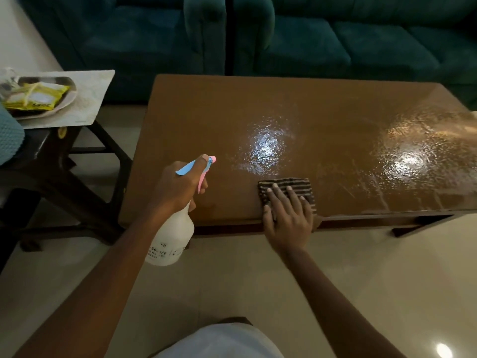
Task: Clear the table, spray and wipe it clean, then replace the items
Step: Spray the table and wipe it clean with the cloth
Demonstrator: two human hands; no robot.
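1. 2 hands work the near edge: the right hand (289, 215) lies flat, fingers spread, pressing the striped cloth (286, 187) onto the surface (258, 104) to wipe.
2. Left hand (178, 187) grips the spray bottle (171, 236), nozzle aimed at the wet, glistening patches beyond.
3. Cleared items wait on the side stool (85, 99), left.

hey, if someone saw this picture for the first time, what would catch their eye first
Probably the wet, glaring patches on the brown table, at its middle and right end. Next, the two hands at the near edge: the left hand holds a white spray bottle with its pink and blue head aimed over the table, and the right hand presses flat on a striped cloth. A yellow packet sits on a tray on the side table to the left.
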